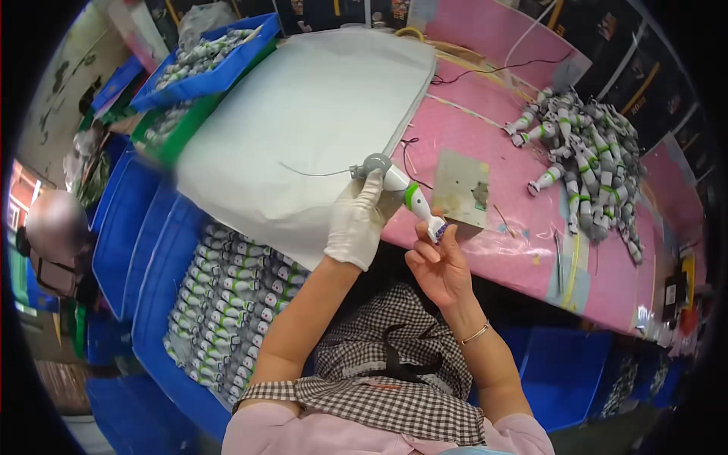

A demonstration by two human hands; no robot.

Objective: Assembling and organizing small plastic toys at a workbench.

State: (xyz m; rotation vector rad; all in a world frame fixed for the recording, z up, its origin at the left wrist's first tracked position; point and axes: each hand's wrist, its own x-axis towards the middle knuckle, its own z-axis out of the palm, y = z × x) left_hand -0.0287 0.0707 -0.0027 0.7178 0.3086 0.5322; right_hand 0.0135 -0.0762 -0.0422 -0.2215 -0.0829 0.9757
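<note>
My left hand point(355, 226), in a white glove, grips the grey ball end of a toy leg point(419, 203). The leg is white with a green band and runs down to the right toward a small purple end. My bare right hand point(444, 269) pinches that lower end between thumb and fingers. A thin grey wire point(318, 174) sticks out leftward from the ball end. Both hands hold the toy leg over the near edge of the table, beside a white sheet point(296, 106). Just right of it sits a square metal block point(460, 188).
A heap of similar toy legs point(599, 152) lies on the pink tabletop point(508, 258) at right. At lower left, a blue bin point(155, 334) holds rows of them. A blue tray point(258, 34) of parts stands at far left. Metal tweezers point(560, 262) lie near the right edge.
</note>
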